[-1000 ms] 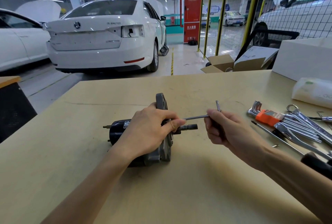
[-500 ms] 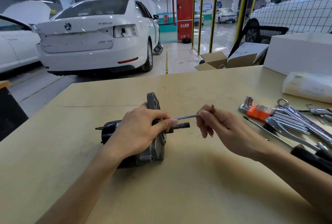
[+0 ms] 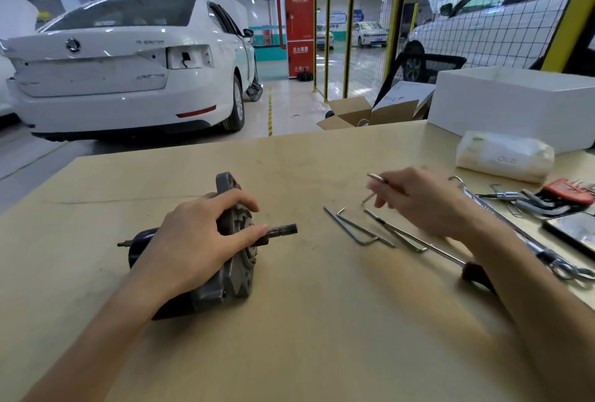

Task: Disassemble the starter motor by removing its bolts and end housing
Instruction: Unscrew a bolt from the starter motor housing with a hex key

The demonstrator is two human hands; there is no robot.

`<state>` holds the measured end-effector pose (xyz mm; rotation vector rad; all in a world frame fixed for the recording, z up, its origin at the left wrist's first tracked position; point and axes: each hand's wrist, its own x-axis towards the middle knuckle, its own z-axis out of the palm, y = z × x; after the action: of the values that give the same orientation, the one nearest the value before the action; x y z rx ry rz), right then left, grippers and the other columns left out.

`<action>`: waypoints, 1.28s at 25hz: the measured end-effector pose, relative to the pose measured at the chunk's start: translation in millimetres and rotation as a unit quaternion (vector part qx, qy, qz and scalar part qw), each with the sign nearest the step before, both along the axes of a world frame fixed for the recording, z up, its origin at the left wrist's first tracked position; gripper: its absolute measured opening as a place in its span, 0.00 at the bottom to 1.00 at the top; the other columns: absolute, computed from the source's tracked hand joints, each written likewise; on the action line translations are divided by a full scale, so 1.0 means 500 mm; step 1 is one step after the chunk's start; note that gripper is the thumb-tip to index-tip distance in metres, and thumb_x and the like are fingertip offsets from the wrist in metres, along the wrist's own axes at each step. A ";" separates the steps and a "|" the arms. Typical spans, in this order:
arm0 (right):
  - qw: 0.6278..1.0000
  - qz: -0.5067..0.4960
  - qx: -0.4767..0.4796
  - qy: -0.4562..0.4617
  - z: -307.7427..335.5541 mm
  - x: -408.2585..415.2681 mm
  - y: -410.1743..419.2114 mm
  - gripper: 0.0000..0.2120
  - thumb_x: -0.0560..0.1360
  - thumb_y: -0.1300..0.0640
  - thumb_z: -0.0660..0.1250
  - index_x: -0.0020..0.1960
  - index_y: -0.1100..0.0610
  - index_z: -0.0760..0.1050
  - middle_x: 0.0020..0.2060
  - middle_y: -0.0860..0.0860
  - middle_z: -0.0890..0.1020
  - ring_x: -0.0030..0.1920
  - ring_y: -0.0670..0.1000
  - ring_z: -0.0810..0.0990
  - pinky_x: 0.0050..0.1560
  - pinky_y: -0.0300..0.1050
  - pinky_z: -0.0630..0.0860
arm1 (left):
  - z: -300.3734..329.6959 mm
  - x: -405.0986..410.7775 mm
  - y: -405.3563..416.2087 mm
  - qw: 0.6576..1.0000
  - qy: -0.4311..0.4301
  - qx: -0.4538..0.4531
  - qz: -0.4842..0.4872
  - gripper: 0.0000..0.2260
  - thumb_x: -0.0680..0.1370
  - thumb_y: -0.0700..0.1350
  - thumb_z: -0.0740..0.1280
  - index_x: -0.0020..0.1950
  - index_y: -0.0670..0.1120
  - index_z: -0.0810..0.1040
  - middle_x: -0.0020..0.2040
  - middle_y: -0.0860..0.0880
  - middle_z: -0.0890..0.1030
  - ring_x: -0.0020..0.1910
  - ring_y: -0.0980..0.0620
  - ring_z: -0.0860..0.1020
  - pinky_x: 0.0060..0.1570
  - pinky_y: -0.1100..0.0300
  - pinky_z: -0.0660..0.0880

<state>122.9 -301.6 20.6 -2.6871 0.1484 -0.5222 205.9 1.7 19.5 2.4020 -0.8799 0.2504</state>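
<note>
1. We see our left hand (image 3: 196,237) curled over the starter motor (image 3: 225,253), fingers wrapped across its grey end housing (image 3: 240,268), thumb beside the shaft (image 3: 283,230) that points toward 3 o'clock.
2. The motor lies on its side on the pale wooden table (image 3: 322,337), at about 9 o'clock from the table's middle.
3. Our right hand (image 3: 421,202) is blurred, raised at 2 o'clock from the motor, its grip pinched on a thin metal rod (image 3: 376,178); we cannot tell what kind.
4. Two hex keys (image 3: 360,231) and a long screwdriver (image 3: 425,245) lie on the table just below that hand.
5. At 3 o'clock lie wrenches (image 3: 528,200), a red-orange key holder (image 3: 570,190) and a phone (image 3: 573,231).
6. Writing: a wipes pack (image 3: 505,157) shows faint letters too blurred to read; a red cabinet (image 3: 299,34) at 12 o'clock bears white Chinese characters.
7. The room is a garage: a white sedan (image 3: 128,66) with a Skoda badge, yellow mesh fencing (image 3: 392,31), a white box (image 3: 515,105), cardboard boxes (image 3: 354,111).
</note>
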 end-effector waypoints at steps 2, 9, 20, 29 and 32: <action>0.996 0.012 -0.063 0.063 -0.002 -0.004 0.003 0.08 0.79 0.53 0.66 0.52 0.49 0.84 0.41 0.44 0.84 0.44 0.47 0.78 0.43 0.36 0.70 | 0.001 0.000 -0.001 1.000 0.002 -0.002 0.001 0.19 0.66 0.71 0.62 0.51 0.64 0.77 0.44 0.61 0.79 0.43 0.63 0.75 0.39 0.70 0.66; 0.987 -0.008 -0.076 0.142 0.002 -0.008 -0.003 0.21 0.72 0.66 0.62 0.55 0.46 0.82 0.46 0.43 0.82 0.46 0.46 0.76 0.47 0.39 0.71 | 0.000 0.002 -0.003 1.000 0.008 -0.006 -0.001 0.20 0.65 0.71 0.62 0.50 0.64 0.77 0.45 0.60 0.79 0.44 0.62 0.76 0.40 0.68 0.69; 0.973 -0.105 -0.162 0.124 -0.014 -0.003 -0.027 0.09 0.70 0.61 0.64 0.41 0.48 0.78 0.41 0.48 0.80 0.45 0.53 0.78 0.35 0.42 0.65 | 0.000 -0.001 -0.001 1.000 0.013 -0.001 0.003 0.12 0.70 0.66 0.67 0.49 0.64 0.77 0.43 0.59 0.78 0.44 0.61 0.75 0.43 0.66 0.70; 0.948 -0.113 -0.216 0.204 -0.030 0.006 -0.012 0.08 0.73 0.52 0.64 0.41 0.57 0.72 0.39 0.52 0.75 0.41 0.55 0.74 0.35 0.45 0.65 | 0.022 0.014 0.035 0.987 0.129 -0.002 -0.091 0.30 0.63 0.67 0.75 0.63 0.73 0.70 0.51 0.65 0.80 0.52 0.67 0.77 0.47 0.72 0.74; 0.957 -0.115 -0.183 0.194 -0.027 0.006 -0.014 0.06 0.76 0.54 0.63 0.44 0.56 0.72 0.45 0.54 0.79 0.48 0.58 0.77 0.40 0.45 0.66 | 0.022 0.019 0.059 0.975 0.170 -0.024 -0.144 0.34 0.66 0.63 0.78 0.67 0.74 0.66 0.57 0.71 0.77 0.57 0.68 0.77 0.50 0.76 0.72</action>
<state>125.9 -308.7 7.3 -3.1313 0.5272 -0.0797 215.3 31.3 30.8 2.1494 -1.0256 -0.2404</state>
